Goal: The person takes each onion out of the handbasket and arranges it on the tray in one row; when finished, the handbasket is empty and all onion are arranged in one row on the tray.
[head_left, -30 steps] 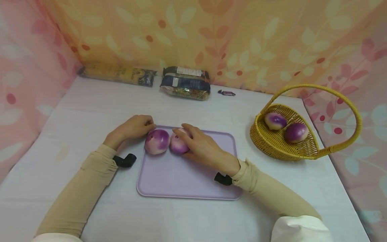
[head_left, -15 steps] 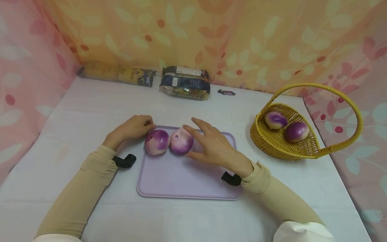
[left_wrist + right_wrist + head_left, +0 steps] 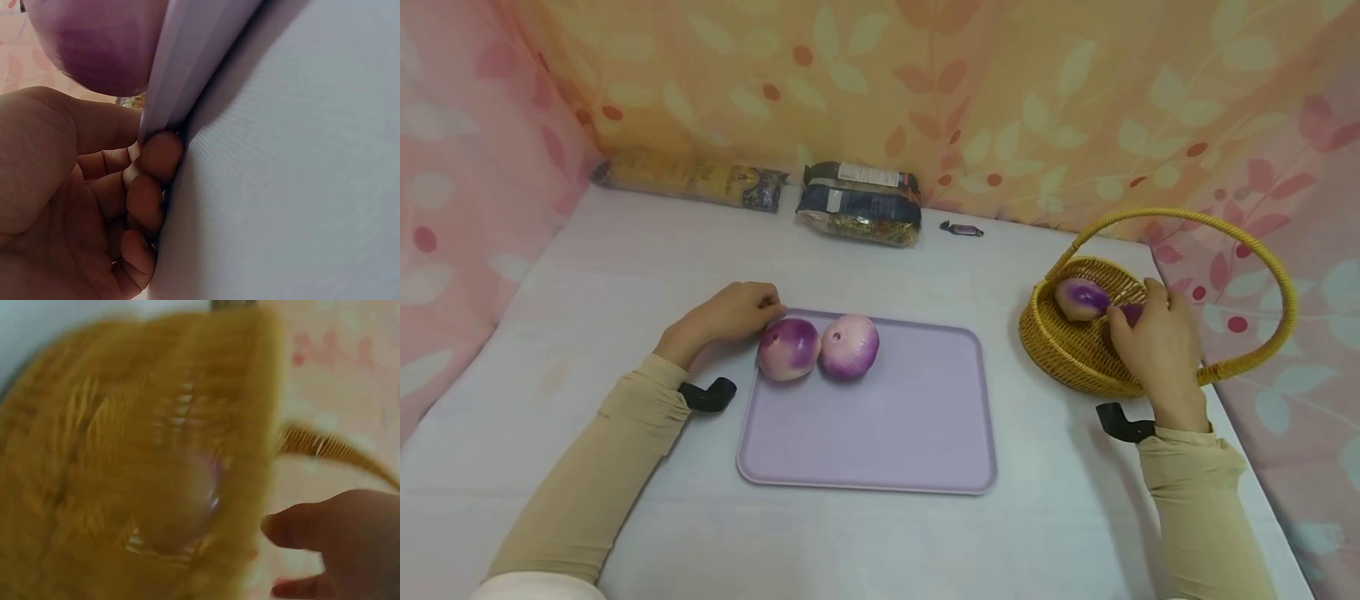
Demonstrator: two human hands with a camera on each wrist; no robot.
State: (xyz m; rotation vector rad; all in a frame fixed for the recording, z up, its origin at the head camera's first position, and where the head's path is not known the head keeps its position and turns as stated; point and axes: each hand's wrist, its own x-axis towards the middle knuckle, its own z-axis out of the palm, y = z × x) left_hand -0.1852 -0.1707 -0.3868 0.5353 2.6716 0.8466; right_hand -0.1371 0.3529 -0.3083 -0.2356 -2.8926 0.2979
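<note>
At the far left corner of the lilac tray (image 3: 880, 425), my left hand (image 3: 730, 312) pinches the rim, thumb on top and fingers curled beneath in the left wrist view. Two purple-and-white turnips sit side by side near that corner: a darker left turnip (image 3: 788, 349) and a paler right turnip (image 3: 850, 347). My right hand (image 3: 1161, 342) is over the yellow wicker basket (image 3: 1067, 358), fingers spread above a purple turnip (image 3: 1131, 312) that it mostly covers. Another turnip (image 3: 1081, 298) lies beside it. The right wrist view is blurred, with the thumb (image 3: 297, 526) outside the basket wall.
The tall basket handle (image 3: 1195, 215) arches over the right side. Along the back lie a long yellow packet (image 3: 685, 182), a dark bag of grains or pasta (image 3: 859, 204) and a small wrapped candy (image 3: 962, 229). Patterned curtains (image 3: 880, 83) enclose the white table.
My right hand has let go of the paler turnip on the tray and moved right to the basket. My left hand stays at the tray corner.
</note>
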